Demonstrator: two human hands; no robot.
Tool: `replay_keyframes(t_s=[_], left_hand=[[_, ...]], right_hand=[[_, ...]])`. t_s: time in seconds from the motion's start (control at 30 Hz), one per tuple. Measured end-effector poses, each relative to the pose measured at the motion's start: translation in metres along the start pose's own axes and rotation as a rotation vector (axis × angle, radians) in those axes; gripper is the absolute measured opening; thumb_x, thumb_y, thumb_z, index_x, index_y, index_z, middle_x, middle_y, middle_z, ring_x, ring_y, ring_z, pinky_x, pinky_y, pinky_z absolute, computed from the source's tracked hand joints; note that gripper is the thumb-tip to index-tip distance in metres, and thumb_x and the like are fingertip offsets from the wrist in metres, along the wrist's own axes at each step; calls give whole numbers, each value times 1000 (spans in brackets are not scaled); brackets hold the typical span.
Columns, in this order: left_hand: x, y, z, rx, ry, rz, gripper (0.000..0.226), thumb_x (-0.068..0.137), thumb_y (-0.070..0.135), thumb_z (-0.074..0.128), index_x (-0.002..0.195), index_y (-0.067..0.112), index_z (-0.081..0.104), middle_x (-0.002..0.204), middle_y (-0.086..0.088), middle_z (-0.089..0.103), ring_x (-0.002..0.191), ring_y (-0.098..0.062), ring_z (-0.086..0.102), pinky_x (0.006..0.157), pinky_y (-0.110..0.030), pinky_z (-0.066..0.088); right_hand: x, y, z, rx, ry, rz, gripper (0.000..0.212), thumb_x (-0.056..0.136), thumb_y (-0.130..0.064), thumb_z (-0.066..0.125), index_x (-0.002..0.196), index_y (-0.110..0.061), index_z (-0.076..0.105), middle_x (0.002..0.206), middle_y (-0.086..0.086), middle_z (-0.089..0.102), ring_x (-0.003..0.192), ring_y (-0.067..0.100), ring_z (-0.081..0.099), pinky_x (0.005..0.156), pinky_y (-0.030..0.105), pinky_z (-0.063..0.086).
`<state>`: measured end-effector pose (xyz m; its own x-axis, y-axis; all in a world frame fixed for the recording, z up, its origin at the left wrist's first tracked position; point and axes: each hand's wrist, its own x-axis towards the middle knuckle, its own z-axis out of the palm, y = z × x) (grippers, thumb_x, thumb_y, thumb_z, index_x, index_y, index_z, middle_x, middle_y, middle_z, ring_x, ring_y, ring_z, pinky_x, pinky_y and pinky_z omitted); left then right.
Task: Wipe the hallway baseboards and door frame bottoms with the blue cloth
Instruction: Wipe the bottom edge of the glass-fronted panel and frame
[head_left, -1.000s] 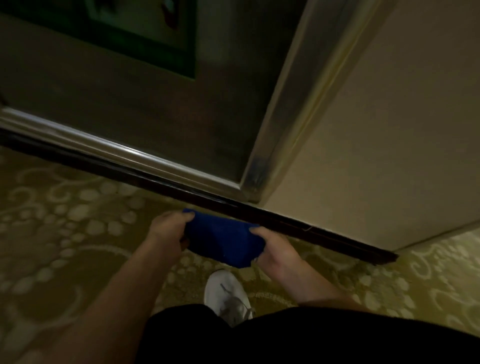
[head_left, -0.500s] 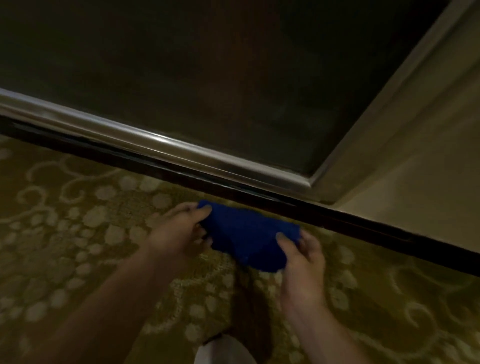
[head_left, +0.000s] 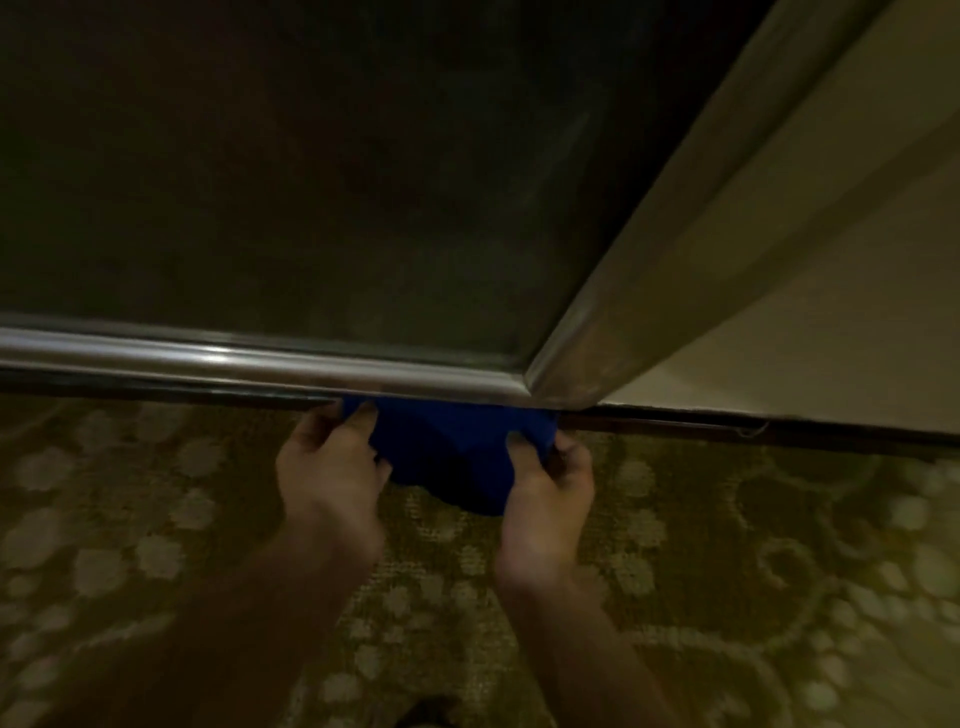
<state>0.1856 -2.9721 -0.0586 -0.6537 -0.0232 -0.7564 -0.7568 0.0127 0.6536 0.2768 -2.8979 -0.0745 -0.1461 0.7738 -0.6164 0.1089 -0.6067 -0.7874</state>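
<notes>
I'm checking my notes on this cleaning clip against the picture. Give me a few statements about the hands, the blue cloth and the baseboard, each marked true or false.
1. Both hands hold the bunched blue cloth. True: the left hand grips its left end and the right hand grips its right end.
2. The cloth lies flat on the patterned olive carpet, away from the wall. False: its upper edge is up against the dark baseboard strip, just under the shiny metal trim.
3. The cloth sits below the corner where the metal trim meets the slanted metal door frame edge. True.
4. The right hand is empty. False: its thumb is pressed on the cloth.
</notes>
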Motion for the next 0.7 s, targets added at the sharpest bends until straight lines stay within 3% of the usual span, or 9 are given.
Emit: replay_keyframes(t_s=[0.1, 0.23, 0.33, 0.4, 0.5, 0.6, 0.7], left_hand=[[-2, -14, 13, 128, 135, 136, 33, 91, 25, 60, 124, 29, 58, 120, 3, 63, 110, -19, 59, 100, -41, 46], [-10, -16, 13, 244, 147, 249, 29, 94, 28, 55, 123, 28, 56, 109, 6, 59, 108, -19, 57, 94, -36, 43], [-10, -12, 8, 256, 117, 238, 23, 93, 25, 57, 116, 27, 58, 104, 3, 59, 103, -20, 57, 97, -41, 43], [-8, -9, 1, 189, 116, 235, 18, 92, 22, 59, 109, 28, 59, 107, 0, 62, 104, -22, 59, 97, -41, 45], [-4, -9, -18, 82, 186, 195, 29, 93, 21, 57, 122, 19, 59, 122, -8, 62, 111, -26, 57, 95, -36, 43], [2, -11, -27, 19, 184, 174, 31, 95, 23, 54, 125, 16, 56, 123, -9, 60, 100, -22, 54, 90, -31, 42], [5, -9, -26, 4, 110, 139, 31, 94, 24, 56, 125, 20, 56, 125, -8, 59, 103, -21, 55, 92, -31, 42]], right_hand=[[6, 8, -2, -43, -11, -72, 11, 89, -14, 65, 92, -23, 59, 91, -4, 68, 88, 10, 66, 89, 37, 54], [10, 14, 1, -123, 68, -158, 7, 90, -20, 63, 88, -26, 61, 85, -9, 68, 79, 2, 65, 83, 30, 54], [8, 19, 16, -212, 178, -231, 7, 91, -15, 60, 91, -22, 58, 90, -4, 66, 86, 11, 64, 87, 35, 54], [1, 21, 31, -305, 209, -261, 7, 92, -13, 58, 93, -19, 54, 91, -7, 60, 90, 13, 61, 86, 29, 51], [-19, 26, 52, -496, 132, -302, 8, 93, -18, 57, 100, -17, 55, 95, -7, 60, 91, 11, 59, 79, 20, 45], [-25, 23, 59, -554, 39, -352, 13, 90, -23, 61, 103, -20, 63, 99, -5, 67, 94, 11, 62, 87, 24, 50], [-16, 15, 51, -478, 60, -245, 10, 88, -23, 65, 97, -20, 63, 97, -2, 66, 92, 15, 62, 89, 30, 52]])
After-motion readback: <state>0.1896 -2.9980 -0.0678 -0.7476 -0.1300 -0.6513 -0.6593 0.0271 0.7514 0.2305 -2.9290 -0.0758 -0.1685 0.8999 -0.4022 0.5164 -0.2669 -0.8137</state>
